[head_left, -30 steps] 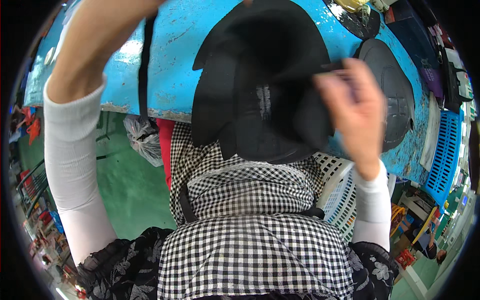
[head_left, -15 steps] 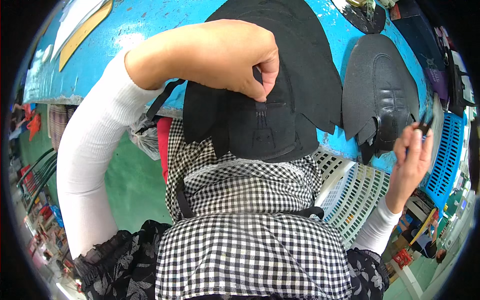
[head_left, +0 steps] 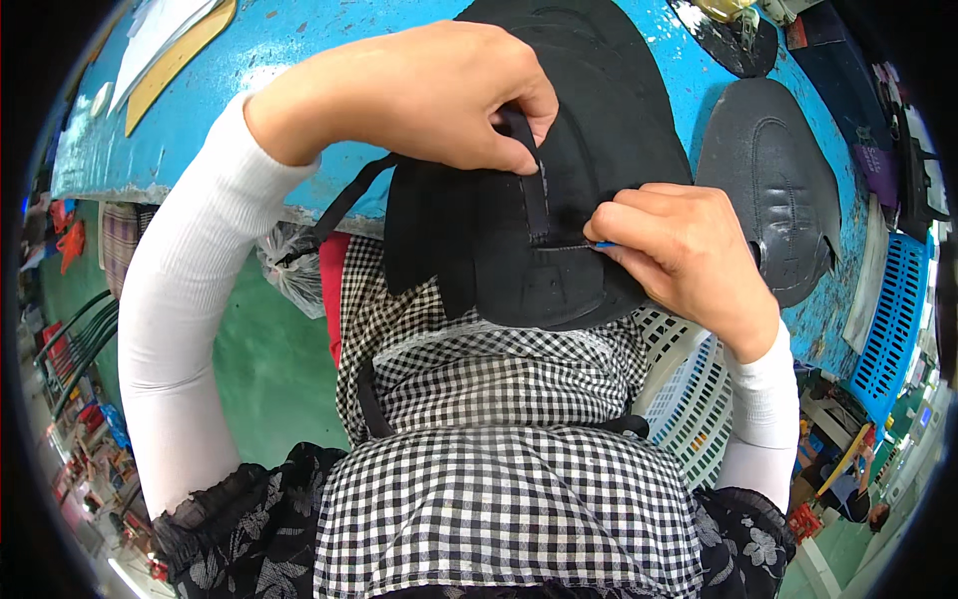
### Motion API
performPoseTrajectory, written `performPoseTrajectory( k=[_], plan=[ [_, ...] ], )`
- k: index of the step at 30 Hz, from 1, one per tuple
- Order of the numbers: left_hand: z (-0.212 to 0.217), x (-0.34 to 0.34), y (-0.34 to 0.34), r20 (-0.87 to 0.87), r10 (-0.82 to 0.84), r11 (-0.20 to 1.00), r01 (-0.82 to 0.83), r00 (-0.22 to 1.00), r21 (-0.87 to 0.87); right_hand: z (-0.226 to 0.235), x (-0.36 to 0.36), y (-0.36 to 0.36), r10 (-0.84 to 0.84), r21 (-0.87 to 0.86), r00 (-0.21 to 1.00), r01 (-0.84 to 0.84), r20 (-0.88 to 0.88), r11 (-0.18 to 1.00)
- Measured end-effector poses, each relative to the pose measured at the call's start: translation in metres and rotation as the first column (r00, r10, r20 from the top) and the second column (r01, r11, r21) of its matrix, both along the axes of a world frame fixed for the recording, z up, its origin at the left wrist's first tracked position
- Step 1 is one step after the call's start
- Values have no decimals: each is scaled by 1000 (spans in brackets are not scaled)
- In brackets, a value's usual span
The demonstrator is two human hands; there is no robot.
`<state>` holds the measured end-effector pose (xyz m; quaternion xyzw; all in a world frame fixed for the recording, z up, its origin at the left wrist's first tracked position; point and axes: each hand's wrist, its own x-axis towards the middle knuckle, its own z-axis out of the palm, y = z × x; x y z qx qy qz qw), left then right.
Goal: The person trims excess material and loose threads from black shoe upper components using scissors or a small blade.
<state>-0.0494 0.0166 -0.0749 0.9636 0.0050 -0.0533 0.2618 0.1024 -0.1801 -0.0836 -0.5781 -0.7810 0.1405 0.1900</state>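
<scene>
A black padded fabric piece (head_left: pixel 619 110) with stitched outlines lies over the blue table's near edge, partly above my lap. My left hand (head_left: pixel 449 95) is closed on a narrow black strap (head_left: pixel 534 205), pinching it and holding it up from the piece. The strap's lower end meets the fabric near a row of stitching. My right hand (head_left: pixel 689 250) is closed around a small tool with a blue end (head_left: pixel 604 245); most of it is hidden in the fingers. A thin, light line runs from its tip to the strap's base; whether it is metal or thread I cannot make out.
A second black padded piece (head_left: pixel 773 170) lies at the right of the blue table (head_left: pixel 329 65). Papers and a yellow board (head_left: pixel 180 65) are at the far left. A white basket (head_left: pixel 689 399) stands below the table edge, and a blue basket (head_left: pixel 888 329) at the right.
My right hand has come from the right side to the strap's base with the small tool. My left hand still pinches the strap, and more of the strap shows below its fingers.
</scene>
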Motion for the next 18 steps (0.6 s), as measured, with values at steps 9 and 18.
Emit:
performPoseTrajectory(
  k=[9, 18],
  plan=[
    [2, 2, 0, -33, -3, 996, 0, 999, -91, 0, -10, 8, -176, 44, 978, 172, 109, 984],
    [3, -2, 2, -115, -3, 989, -14, 993, -145, 2, -10, 17, -290, -13, 957, 290, -10, 957]
  ],
)
